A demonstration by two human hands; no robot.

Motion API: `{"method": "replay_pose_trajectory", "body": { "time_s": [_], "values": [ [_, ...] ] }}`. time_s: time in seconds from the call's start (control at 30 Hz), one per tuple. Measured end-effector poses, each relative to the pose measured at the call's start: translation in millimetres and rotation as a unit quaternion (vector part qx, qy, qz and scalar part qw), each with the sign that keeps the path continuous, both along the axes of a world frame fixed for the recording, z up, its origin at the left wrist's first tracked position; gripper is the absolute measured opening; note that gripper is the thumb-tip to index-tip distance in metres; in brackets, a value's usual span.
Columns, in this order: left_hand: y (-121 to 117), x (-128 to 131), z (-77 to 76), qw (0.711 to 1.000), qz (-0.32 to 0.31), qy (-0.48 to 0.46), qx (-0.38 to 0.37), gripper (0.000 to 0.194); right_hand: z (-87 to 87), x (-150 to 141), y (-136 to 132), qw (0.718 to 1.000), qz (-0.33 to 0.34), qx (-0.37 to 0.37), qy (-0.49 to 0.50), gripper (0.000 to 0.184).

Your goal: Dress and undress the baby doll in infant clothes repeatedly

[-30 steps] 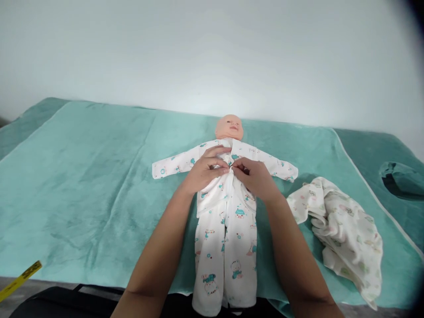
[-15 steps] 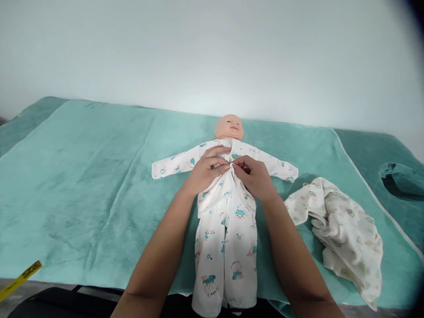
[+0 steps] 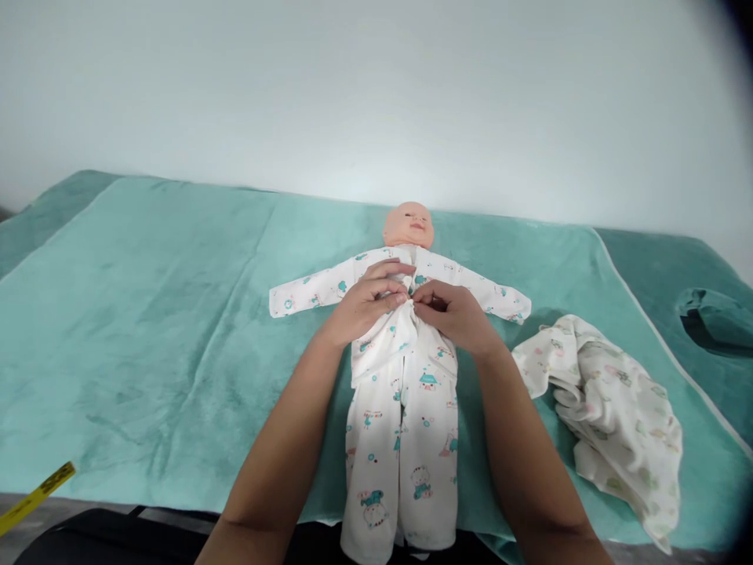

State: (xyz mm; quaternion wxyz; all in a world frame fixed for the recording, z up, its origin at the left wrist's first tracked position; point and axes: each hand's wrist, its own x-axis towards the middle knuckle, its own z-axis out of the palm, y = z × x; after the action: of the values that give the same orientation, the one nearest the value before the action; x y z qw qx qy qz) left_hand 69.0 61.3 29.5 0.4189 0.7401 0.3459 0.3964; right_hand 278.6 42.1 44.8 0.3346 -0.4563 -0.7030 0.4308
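Note:
A baby doll (image 3: 408, 224) lies on its back, dressed in a white printed jacket (image 3: 376, 353) with its sleeves spread wide. White printed trousers (image 3: 427, 471) cover its legs, reaching the bed's front edge. At the jacket's front opening, my left hand (image 3: 370, 304) pinches the cloth between thumb and finger, its upper fingers resting on the chest. Opposite it, my right hand (image 3: 452, 312) pinches the other edge of the opening, fingers curled in. The fingertips of both hands nearly meet, and the small fastening between them is mostly hidden.
A crumpled white printed cloth (image 3: 620, 416) lies right of my right forearm. The bed wears a green cover (image 3: 147, 329), with a dark round hole (image 3: 714, 322) at far right. A white wall (image 3: 353, 94) stands behind. Yellow tape (image 3: 35, 498) shows at lower left.
Both hands stay at the jacket front with only small finger movements. The right fingers rose slightly, then came down again. The doll and the crumpled cloth keep their places.

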Motion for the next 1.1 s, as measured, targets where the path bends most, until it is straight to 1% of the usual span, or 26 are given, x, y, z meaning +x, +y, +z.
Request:
{"method": "replay_pose_trajectory", "body": {
  "time_s": [0.13,0.23,0.4,0.53,0.63,0.7,0.8,0.9,0.97,1.0,1.07,1.1],
  "values": [
    [-1.1,-0.4,0.3,1.0,0.012,-0.005,-0.002,0.019,6.6,2.0,-1.3,0.999,0.036,-0.032,0.002,0.028],
    [-2.1,-0.1,0.0,1.0,0.013,-0.002,0.003,0.019,8.4,2.6,-2.0,0.998,0.035,-0.041,-0.009,0.027],
    [-1.7,0.6,-1.2,1.0,0.014,-0.003,0.01,0.017,2.6,1.6,-0.1,0.999,0.023,-0.019,0.014,0.016],
    [-1.4,2.3,-2.9,0.999,0.022,-0.021,0.013,0.014,-3.7,0.0,2.1,0.997,0.01,-0.017,0.07,0.015],
    [-1.9,3.0,-1.9,0.999,0.02,-0.042,0.0,0.012,-9.8,-1.4,4.1,0.993,0.002,-0.038,0.114,0.018],
    [-2.5,1.1,1.4,0.997,0.01,-0.066,-0.03,0.015,-14.8,-0.8,5.8,0.988,-0.029,-0.057,0.139,0.02],
    [-4.3,-9.2,11.4,0.988,-0.007,-0.129,-0.084,0.023,-20.4,7.8,8.2,0.978,-0.076,-0.084,0.175,0.023],
    [-7.4,-31.4,23.1,0.976,-0.004,-0.188,-0.106,0.029,-19.2,32.4,8.7,0.972,-0.076,-0.104,0.199,0.028],
    [-7.9,-51.5,25.6,0.971,0.026,-0.215,-0.106,0.028,-15.8,57.3,8.5,0.973,-0.082,-0.113,0.183,0.035],
    [-6.9,-62.0,23.9,0.967,0.053,-0.225,-0.108,0.027,-14.2,70.7,8.7,0.976,-0.093,-0.116,0.157,0.038],
    [-1.5,-81.4,14.0,0.952,0.13,-0.251,-0.12,0.022,-12.7,95.4,10.1,0.981,-0.145,-0.117,0.056,0.041],
    [2.7,-89.2,6.7,0.937,0.181,-0.265,-0.136,0.019,-13.0,104.8,11.2,0.976,-0.185,-0.113,-0.014,0.042]
  ]
}}
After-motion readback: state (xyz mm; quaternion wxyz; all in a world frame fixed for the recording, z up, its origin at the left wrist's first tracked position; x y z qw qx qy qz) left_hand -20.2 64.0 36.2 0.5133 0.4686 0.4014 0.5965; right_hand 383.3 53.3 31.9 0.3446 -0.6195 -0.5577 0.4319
